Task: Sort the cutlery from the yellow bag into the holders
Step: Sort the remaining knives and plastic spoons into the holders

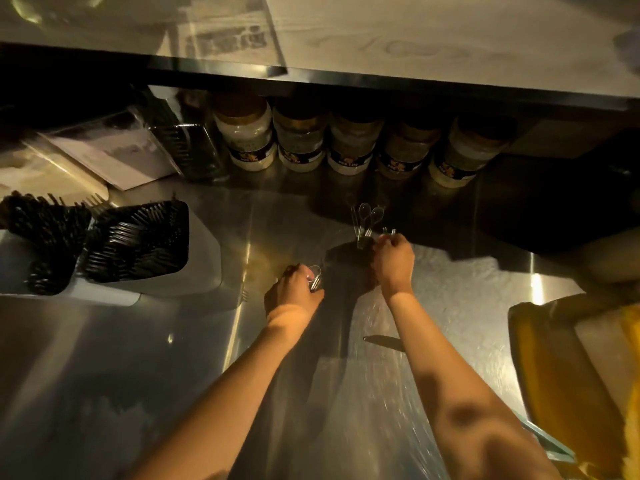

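On a dim steel counter [138, 358], my left hand [294, 289] grips a small bunch of clear plastic cutlery [316, 278] near the middle. My right hand [393, 259] pinches the ends of other clear pieces [388, 232] just beyond it. Two clear spoons and thin handles [367, 216] stick up from a dark spot beside my right hand; what they stand in is too dark to tell. White holders [204, 271] packed with black forks [138, 237] stand at the left. The yellow bag [568, 368] lies at the right edge.
A row of several lidded jars [304, 140] lines the back under a dark shelf [381, 77]. Clear packets of cutlery and papers [114, 154] lie at the back left. A dark knife-like piece [384, 342] lies on the counter by my right forearm.
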A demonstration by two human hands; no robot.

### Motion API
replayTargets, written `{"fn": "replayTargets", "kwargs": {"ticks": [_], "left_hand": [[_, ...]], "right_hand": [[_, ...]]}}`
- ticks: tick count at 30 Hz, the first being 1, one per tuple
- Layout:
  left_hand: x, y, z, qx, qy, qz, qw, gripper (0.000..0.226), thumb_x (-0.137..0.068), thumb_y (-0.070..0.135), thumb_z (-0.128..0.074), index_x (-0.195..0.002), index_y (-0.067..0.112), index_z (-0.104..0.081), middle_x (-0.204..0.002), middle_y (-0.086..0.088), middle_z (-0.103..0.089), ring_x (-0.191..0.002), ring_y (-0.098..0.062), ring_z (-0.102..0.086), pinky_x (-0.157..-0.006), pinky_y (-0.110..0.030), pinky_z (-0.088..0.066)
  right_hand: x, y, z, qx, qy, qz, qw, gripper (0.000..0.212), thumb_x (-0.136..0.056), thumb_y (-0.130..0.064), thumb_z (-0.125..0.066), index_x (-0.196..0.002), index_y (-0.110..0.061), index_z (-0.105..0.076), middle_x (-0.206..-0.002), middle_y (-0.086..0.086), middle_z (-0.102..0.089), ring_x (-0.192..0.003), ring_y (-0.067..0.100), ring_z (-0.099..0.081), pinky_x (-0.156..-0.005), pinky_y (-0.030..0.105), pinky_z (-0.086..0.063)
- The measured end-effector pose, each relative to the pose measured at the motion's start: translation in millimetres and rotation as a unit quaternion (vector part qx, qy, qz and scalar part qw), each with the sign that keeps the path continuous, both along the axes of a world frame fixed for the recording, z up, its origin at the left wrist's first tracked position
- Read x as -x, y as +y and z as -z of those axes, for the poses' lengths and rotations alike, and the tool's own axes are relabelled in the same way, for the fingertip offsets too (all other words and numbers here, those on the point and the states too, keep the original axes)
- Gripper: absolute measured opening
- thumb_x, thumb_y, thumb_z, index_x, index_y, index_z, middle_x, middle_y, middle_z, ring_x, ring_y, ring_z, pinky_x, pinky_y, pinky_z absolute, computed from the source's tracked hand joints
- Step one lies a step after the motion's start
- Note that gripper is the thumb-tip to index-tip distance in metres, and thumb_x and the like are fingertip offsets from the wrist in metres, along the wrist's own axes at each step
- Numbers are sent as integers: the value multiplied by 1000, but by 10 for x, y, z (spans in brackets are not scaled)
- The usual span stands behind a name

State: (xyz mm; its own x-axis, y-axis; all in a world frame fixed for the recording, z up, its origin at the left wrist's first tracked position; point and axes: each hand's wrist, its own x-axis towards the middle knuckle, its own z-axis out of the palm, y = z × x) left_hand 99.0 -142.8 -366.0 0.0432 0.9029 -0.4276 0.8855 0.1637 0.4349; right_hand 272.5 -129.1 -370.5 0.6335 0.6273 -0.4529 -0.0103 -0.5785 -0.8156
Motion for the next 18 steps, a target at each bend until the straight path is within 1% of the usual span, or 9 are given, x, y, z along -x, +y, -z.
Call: {"fn": "replayTargets", "kwargs": {"ticks": [1,3,5,7,10,12,14,16,18], "left_hand": [[-2,13,-9,6,3,-6,1000,27,-87,35,-71,-112,26,-64,-114,4,-67,-106,-20,-64,-84,-29,-46],[1,51,-20,23,-5,-22,999,20,-90,32,-68,-110,28,-67,-112,6,-71,-107,-19,-65,-82,-26,-44],[3,89,-40,33,-3,-27,999,18,-91,30,-67,-108,27,-68,-110,5,-72,-105,-20,-65,-80,-25,-43],[7,118,-76,44,4,-25,999,17,-90,31,-68,-105,25,-69,-107,2,-72,-102,-23,-65,-78,-26,-42],[6,173,-122,60,8,-15,998,13,-90,32,-67,-98,22,-69,-99,-1,-71,-90,-24,-62,-74,-28,-42],[6,194,-134,62,11,-9,998,11,-91,32,-65,-87,22,-65,-92,-1,-69,-81,-22,-56,-72,-29,-42],[7,193,-136,61,11,-14,998,15,-91,32,-65,-81,22,-62,-90,-3,-69,-77,-21,-56,-70,-29,-42],[4,164,-141,52,12,-18,998,12,-91,31,-65,-84,21,-66,-89,-3,-68,-77,-21,-55,-70,-28,-41],[-16,114,-143,29,26,-10,999,14,-91,31,-64,-91,20,-71,-92,-3,-69,-80,-23,-58,-70,-28,-40]], "right_hand": [[-8,94,-45,18,-27,-3,999,14,-95,-25,-50,-95,-18,-62,-101,12,-69,-100,36,-67,-84,46,-54],[-4,260,-71,71,-112,-26,991,35,-95,-39,-60,-111,-9,-64,-105,11,-69,-99,31,-67,-79,35,-51],[21,364,-76,112,-149,-54,981,51,-86,-55,-69,-113,-12,-67,-102,8,-72,-96,30,-69,-79,35,-55],[82,412,-61,148,-189,-77,968,58,-83,-59,-71,-114,-10,-66,-105,10,-71,-98,32,-70,-81,38,-57],[161,450,-48,174,-271,-117,939,57,-89,-54,-66,-119,-5,-63,-116,15,-66,-107,35,-66,-85,41,-54],[200,443,-49,178,-314,-159,919,49,-97,-48,-59,-119,-4,-63,-117,16,-64,-109,34,-64,-86,41,-52],[209,418,-31,177,-336,-193,905,41,-102,-38,-53,-120,-3,-62,-119,17,-62,-111,34,-61,-87,42,-51],[195,377,-42,171,-345,-213,898,35,-103,-31,-51,-123,-4,-60,-122,16,-61,-114,33,-61,-88,42,-51],[169,310,-67,162,-354,-234,891,34,-104,-30,-49,-126,-5,-59,-125,15,-61,-115,33,-61,-89,42,-52]]}}
